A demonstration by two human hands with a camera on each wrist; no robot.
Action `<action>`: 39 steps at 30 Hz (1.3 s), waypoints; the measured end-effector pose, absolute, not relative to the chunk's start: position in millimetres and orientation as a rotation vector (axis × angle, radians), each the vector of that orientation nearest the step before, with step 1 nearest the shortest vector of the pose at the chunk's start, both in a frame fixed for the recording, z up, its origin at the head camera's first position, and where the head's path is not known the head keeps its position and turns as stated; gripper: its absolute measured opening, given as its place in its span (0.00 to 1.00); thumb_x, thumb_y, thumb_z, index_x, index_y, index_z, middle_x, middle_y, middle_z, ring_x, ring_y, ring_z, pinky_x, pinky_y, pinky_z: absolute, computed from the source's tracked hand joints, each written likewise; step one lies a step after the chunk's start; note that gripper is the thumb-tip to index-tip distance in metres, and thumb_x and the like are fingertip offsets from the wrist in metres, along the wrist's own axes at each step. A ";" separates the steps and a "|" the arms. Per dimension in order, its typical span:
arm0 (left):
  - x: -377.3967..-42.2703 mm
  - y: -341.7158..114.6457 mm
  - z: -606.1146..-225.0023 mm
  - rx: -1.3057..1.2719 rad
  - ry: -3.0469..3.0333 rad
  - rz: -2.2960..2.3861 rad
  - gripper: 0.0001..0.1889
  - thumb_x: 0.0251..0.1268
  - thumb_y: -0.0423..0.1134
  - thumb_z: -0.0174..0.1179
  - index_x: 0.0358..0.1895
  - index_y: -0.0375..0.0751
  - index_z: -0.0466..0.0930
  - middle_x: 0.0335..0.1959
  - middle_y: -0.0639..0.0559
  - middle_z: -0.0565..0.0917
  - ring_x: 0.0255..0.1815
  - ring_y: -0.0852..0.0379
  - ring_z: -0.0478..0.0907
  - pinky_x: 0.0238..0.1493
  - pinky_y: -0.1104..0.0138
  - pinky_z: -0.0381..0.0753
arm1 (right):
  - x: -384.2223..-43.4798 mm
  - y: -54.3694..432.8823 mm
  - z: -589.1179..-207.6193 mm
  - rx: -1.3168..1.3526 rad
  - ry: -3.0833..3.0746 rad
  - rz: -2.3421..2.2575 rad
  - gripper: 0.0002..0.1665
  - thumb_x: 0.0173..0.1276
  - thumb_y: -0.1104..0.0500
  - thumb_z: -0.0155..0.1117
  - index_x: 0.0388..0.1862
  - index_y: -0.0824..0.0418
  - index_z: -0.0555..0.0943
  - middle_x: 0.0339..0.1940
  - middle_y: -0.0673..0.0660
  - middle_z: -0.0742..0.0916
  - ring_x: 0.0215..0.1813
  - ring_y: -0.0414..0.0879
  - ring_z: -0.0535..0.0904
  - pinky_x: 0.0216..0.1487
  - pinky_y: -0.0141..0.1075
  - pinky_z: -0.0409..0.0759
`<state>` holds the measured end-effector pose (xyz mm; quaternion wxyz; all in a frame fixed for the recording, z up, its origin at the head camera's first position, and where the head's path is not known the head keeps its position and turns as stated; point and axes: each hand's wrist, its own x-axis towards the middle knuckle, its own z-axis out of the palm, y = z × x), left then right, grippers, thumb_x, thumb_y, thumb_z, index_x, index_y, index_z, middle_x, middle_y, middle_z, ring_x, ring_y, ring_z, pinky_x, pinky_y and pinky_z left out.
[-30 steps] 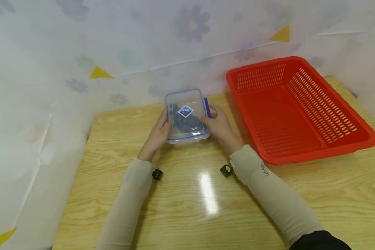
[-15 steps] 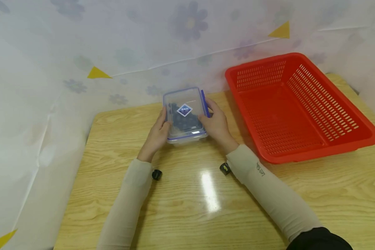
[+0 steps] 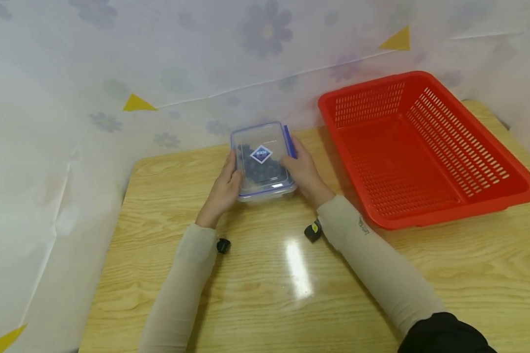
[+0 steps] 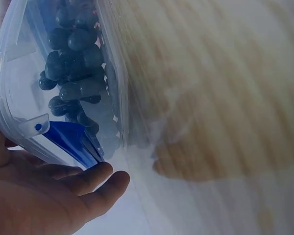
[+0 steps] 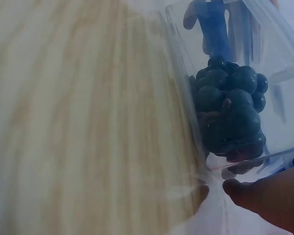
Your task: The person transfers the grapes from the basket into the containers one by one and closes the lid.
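A clear plastic food container (image 3: pixel 271 135) with a blue seal and a diamond-shaped label is between both hands over the table. Dark grapes (image 5: pixel 232 110) show through its walls. My left hand (image 3: pixel 223 189) grips its left side, thumb along the lid edge. In the left wrist view, a blue latch (image 4: pixel 71 139) stands out from the container beside those fingers. My right hand (image 3: pixel 306 171) holds the right side, thumb on the lid and fingers by another raised blue latch (image 3: pixel 290 142). Some fingertips are hidden behind the container.
A large red slotted basket (image 3: pixel 393 162) stands on the wooden table (image 3: pixel 256 294) to the right, close to my right forearm. A white flowered sheet (image 3: pixel 194 59) rises behind the table and along its left. Small black cameras hang at both wrists.
My right hand and wrist have shifted slightly left and up, its fingers moving along the right latch. The left hand keeps its grip and the container stays nearly in place.
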<state>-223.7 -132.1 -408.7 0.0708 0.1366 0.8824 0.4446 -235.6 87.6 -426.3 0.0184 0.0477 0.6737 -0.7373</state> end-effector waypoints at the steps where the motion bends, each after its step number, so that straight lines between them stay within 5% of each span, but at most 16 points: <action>1: -223.6 -131.9 -408.6 0.418 2.654 1.332 0.33 0.81 0.43 0.35 0.83 0.43 0.35 0.83 0.46 0.39 0.82 0.51 0.36 0.77 0.62 0.37 | -236.9 87.5 -427.0 0.137 2.090 -2.293 0.52 0.63 0.70 0.56 0.85 0.55 0.49 0.83 0.55 0.57 0.80 0.48 0.54 0.77 0.41 0.51; 26: -224.0 -129.1 -402.6 0.436 2.651 1.303 0.34 0.81 0.42 0.34 0.82 0.43 0.31 0.83 0.46 0.35 0.82 0.53 0.32 0.77 0.62 0.35 | -238.7 88.5 -414.9 -0.023 2.143 -2.166 0.49 0.70 0.68 0.48 0.85 0.57 0.39 0.84 0.57 0.51 0.81 0.47 0.47 0.77 0.37 0.43; 34: -225.1 -129.1 -405.0 0.441 2.632 1.329 0.34 0.81 0.41 0.34 0.82 0.42 0.31 0.83 0.47 0.35 0.82 0.52 0.33 0.77 0.62 0.35 | -236.4 86.9 -413.7 -0.124 2.562 -1.748 0.48 0.74 0.62 0.47 0.84 0.58 0.34 0.84 0.58 0.36 0.81 0.44 0.29 0.77 0.40 0.33; 39: -226.6 -130.4 -406.9 0.434 2.596 1.403 0.34 0.80 0.38 0.35 0.82 0.41 0.32 0.83 0.45 0.36 0.82 0.51 0.33 0.77 0.63 0.35 | -238.2 83.8 -411.8 -0.345 2.831 -1.408 0.45 0.75 0.64 0.46 0.83 0.62 0.38 0.83 0.63 0.37 0.82 0.52 0.34 0.78 0.41 0.38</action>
